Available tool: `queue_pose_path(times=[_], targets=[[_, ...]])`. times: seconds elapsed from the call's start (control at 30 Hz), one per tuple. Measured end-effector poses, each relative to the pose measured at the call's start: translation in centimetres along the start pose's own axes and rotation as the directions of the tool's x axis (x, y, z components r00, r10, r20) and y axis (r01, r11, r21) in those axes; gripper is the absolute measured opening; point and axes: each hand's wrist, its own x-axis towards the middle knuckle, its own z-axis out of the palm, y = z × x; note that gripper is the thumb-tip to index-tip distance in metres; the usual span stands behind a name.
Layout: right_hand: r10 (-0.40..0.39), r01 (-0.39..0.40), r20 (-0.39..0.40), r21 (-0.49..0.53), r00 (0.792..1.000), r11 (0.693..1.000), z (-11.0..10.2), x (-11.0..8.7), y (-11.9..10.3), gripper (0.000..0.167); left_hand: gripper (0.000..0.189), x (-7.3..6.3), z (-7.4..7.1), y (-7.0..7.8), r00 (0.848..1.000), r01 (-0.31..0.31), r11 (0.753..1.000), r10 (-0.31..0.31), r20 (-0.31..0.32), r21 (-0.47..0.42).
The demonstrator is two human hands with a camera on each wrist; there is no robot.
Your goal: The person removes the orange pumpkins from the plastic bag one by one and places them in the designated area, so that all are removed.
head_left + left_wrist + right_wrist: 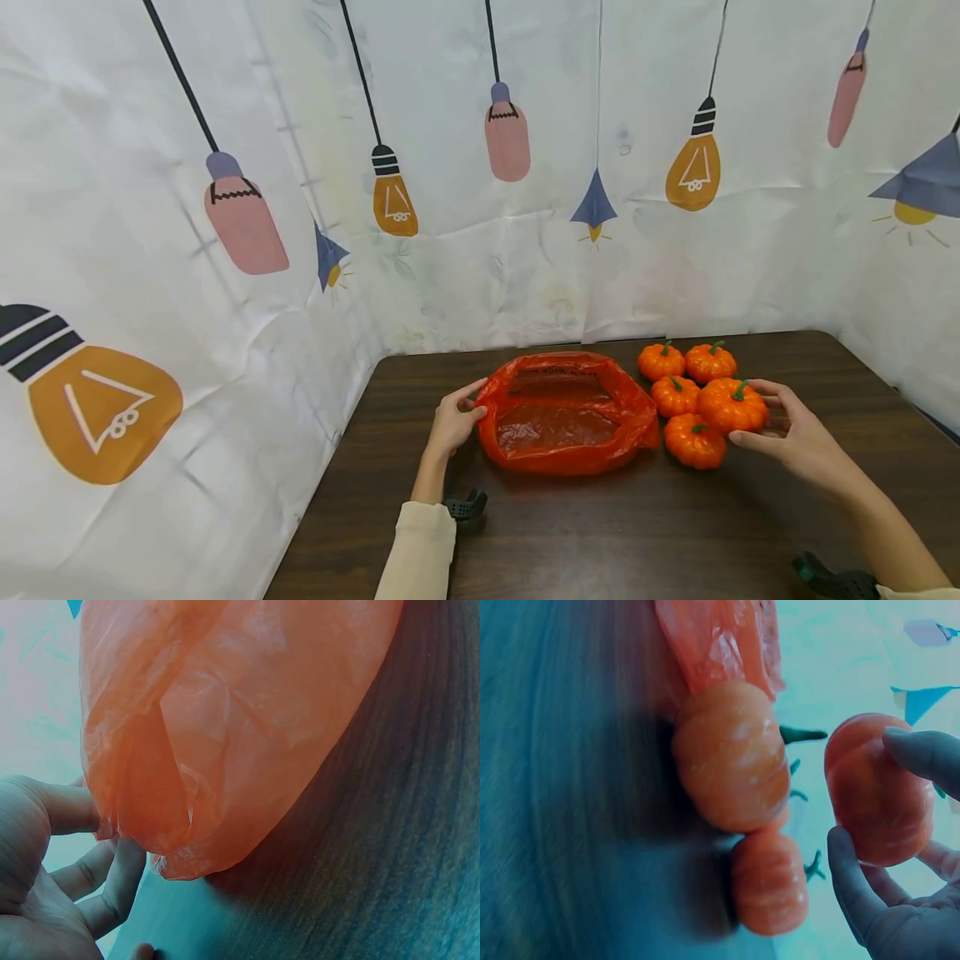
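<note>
A red plastic bag (567,457) lies on the table with its mouth spread wide toward me. My left hand (455,421) pinches the bag's left rim between thumb and fingers, as the left wrist view shows with the bag's thin film (247,772). My right hand (795,433) grips a small orange pumpkin (726,406) with a green stem. In the right wrist view that pumpkin (877,795) is held between thumb and fingers, apart from the others. Several more small pumpkins (694,442) sit in a cluster just right of the bag.
The dark wooden table (600,542) reaches back to a white curtain (480,283) printed with lamps and bulbs. This cloth also hangs along the left and right sides. Black straps (467,506) are on both wrists.
</note>
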Motion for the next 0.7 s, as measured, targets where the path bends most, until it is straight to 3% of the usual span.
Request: queue_pose_path(times=[0.43,0.7], targets=[[0.08,-0.079,0.03,-0.04,0.996,0.996,-1.5,-1.5,2.9,0.084,0.048,0.0,-0.1,0.0,1.0,0.001,1.0,-0.001,-0.004,-0.001],[0.078,-0.076,0.038,-0.062,0.996,0.995,-1.9,-2.1,4.4,0.081,0.048,0.1,0.0,0.1,1.0,0.006,1.0,-0.006,-0.002,0.006]])
